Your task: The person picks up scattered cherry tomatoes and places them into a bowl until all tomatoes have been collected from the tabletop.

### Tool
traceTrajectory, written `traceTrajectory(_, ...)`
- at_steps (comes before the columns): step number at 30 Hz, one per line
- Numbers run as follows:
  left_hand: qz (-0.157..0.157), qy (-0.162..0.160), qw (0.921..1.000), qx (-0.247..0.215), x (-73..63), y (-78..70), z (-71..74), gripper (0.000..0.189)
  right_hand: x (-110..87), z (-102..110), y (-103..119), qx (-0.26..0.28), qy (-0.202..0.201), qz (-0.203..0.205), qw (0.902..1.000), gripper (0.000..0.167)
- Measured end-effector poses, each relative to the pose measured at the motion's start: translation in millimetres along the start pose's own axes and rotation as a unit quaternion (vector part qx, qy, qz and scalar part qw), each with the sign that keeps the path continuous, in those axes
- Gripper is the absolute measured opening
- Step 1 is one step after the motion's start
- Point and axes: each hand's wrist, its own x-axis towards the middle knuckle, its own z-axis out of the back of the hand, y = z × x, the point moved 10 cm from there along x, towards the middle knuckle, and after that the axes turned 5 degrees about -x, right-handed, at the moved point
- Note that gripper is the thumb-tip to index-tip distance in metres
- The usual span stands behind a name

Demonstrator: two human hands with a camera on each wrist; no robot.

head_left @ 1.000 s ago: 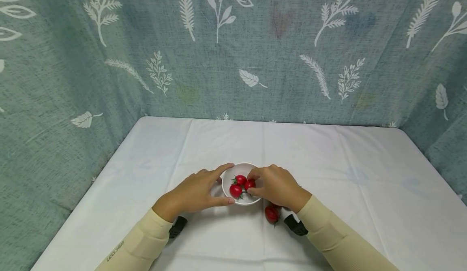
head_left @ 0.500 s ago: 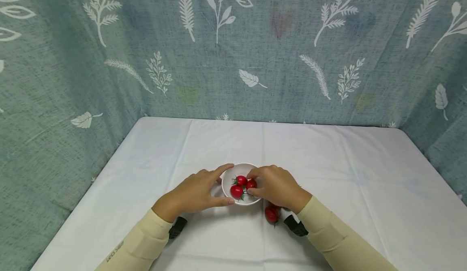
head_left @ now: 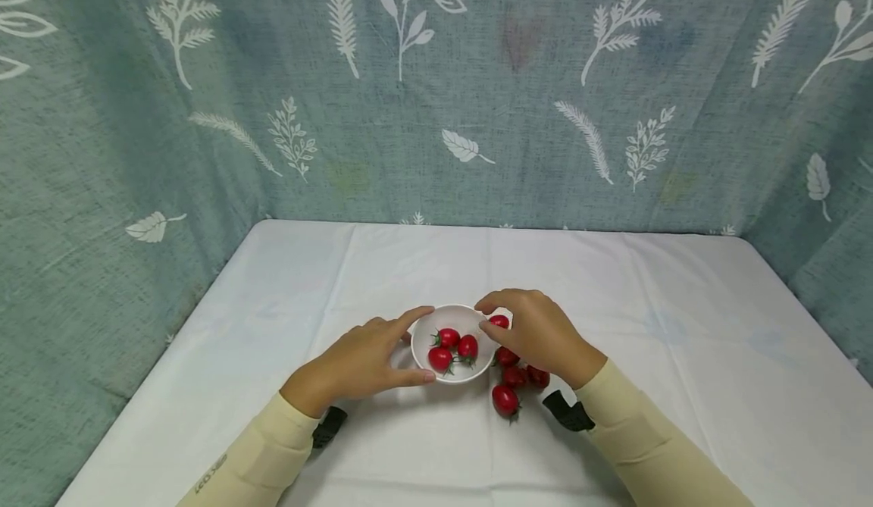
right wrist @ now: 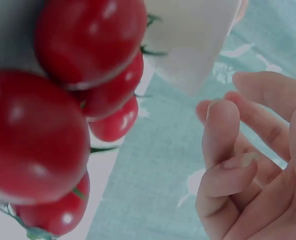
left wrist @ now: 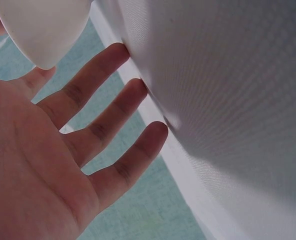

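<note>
A small white bowl (head_left: 455,317) holds three red cherry tomatoes (head_left: 467,347) with green stalks. My left hand (head_left: 361,357) rests against the bowl's left side, thumb and index finger spread along the rim. Its other fingers stretch out straight in the left wrist view, their tips at the white cloth. Over the bowl's right edge hovers my right hand (head_left: 535,336), thumb and index finger apart with nothing between them. Several more cherry tomatoes (head_left: 505,401) lie on the cloth right of the bowl, beneath and beside that hand. In the right wrist view they loom close (right wrist: 90,40).
A white cloth (head_left: 382,264) with fold lines covers the table. Blue-green curtains (head_left: 436,181) with white leaf prints stand behind it and at both sides. Black straps (head_left: 569,412) show under the wrists.
My right hand has let go of a tomato in the bowl and moved up and right, out over the rim. More tomatoes beside the bowl are uncovered. My left hand stays at the bowl.
</note>
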Motion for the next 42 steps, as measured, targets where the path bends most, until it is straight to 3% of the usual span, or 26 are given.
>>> traceTrajectory(7, 0.004, 0.001, 1.0, 0.003, 0.8, 1.6, 0.5, 0.095, 2.8, 1, -12, -0.002, 0.0, -0.006, 1.0, 0.026)
traceTrajectory(18, -0.005, 0.003, 1.0, 0.007, 2.2, 0.3, -0.7, 0.094, 4.5, -14, -30, -0.01, 0.042, -0.021, 0.9989, 0.028)
traceTrajectory(42, -0.003, 0.002, 1.0, 0.001, 4.0, 0.2, -1.1, 0.094, 3.8, -33, -44, -0.018, 0.091, -0.049, 0.9944, 0.03)
